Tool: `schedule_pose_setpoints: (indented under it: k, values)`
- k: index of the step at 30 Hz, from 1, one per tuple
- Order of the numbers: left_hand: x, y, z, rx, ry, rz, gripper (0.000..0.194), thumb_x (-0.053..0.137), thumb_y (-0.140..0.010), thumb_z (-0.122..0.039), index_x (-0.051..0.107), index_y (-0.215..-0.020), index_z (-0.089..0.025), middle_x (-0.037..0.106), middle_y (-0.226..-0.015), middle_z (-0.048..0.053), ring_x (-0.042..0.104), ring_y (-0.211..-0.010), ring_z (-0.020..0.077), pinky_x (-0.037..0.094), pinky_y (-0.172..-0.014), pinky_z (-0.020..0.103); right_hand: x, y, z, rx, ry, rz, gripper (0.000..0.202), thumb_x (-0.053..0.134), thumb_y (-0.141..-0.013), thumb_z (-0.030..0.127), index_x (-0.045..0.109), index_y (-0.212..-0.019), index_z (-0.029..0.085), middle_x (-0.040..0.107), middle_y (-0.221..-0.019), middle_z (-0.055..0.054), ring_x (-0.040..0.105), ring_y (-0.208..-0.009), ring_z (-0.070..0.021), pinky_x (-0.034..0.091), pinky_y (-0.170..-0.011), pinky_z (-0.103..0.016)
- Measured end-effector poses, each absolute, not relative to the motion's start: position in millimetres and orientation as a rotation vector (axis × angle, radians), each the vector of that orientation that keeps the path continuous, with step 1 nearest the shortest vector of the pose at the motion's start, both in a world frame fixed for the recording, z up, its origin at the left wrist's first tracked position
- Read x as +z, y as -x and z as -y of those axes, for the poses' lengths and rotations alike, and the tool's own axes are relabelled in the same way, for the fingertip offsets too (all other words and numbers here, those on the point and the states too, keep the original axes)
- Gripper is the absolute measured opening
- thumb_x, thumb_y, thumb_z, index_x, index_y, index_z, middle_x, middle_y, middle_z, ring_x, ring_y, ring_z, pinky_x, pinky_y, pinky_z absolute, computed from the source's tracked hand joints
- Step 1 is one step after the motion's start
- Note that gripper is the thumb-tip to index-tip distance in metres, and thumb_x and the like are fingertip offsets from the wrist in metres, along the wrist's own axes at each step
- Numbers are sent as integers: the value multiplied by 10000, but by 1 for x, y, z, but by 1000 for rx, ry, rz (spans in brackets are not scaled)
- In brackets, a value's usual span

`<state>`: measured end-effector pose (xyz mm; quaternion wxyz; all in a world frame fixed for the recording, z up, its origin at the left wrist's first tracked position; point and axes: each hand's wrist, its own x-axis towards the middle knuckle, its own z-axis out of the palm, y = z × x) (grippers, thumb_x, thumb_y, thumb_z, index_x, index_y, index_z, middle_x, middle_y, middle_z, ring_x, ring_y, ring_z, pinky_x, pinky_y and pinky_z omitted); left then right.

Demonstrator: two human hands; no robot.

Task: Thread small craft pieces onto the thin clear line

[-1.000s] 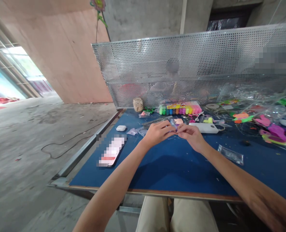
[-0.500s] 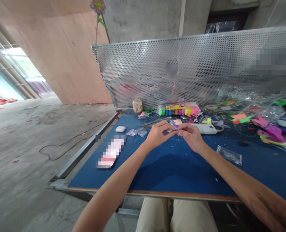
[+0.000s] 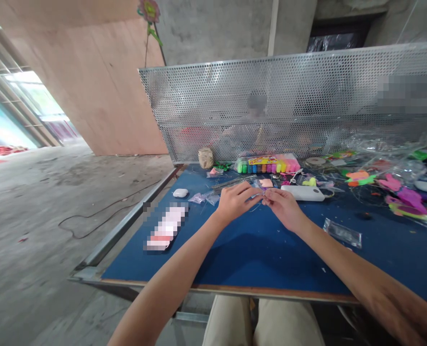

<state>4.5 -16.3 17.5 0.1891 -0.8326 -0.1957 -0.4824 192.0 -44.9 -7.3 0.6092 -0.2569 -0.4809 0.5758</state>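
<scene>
Over the middle of the blue table [image 3: 242, 262], my left hand [image 3: 237, 202] and my right hand [image 3: 282, 205] meet at the fingertips. Both are closed in a pinch. Whatever lies between the fingers is too small to make out. Just behind my right hand is a white power strip [image 3: 303, 193]. A small bag with a peach-coloured piece [image 3: 265, 183] lies beyond the fingertips. Thin wires [image 3: 231, 183] stretch across the table behind my left hand.
A pack of coloured clay [image 3: 267, 164] stands along the perforated metal screen [image 3: 288, 101]. To the left are a white earphone case [image 3: 180, 192] and a blurred pink card [image 3: 167, 227]. Clear packaging [image 3: 343, 232] and bright foam pieces [image 3: 409, 196] lie to the right.
My right hand has shifted slightly left, and its fingers have closed in toward my left fingertips. My left hand stays nearly in place.
</scene>
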Motion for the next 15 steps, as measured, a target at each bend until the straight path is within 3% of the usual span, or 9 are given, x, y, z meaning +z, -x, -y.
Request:
schedule_pose_setpoints:
  k: [4, 9, 15]
  values:
    - [17, 0, 13, -1285, 2320, 486, 192, 641, -909, -365, 722, -1059, -278, 655, -816, -3, 605, -694, 80, 447, -643, 201, -3, -194, 47, 1428, 582, 1124, 105, 757, -776, 252, 724, -697, 191, 564, -685, -11, 498, -706, -147, 420, -715, -312]
    - [16, -1, 12, -1269, 2399, 493, 169, 627, -919, -365, 709, -1012, -250, 649, -819, -9, 608, -712, 80, 435, -602, 191, 2, -198, 46, 1508, 577, 1099, 129, 745, -772, 243, 690, -668, 188, 524, -682, -3, 474, -701, -145, 425, -731, -318]
    - [16, -4, 11, -1253, 2529, 500, 248, 576, -940, -417, 691, -979, -200, 653, -849, 21, 621, -758, 98, 496, -689, 200, -2, -198, 42, 1481, 634, 1106, 127, 737, -745, 227, 684, -636, 188, 539, -676, -1, 480, -704, -143, 422, -740, -311]
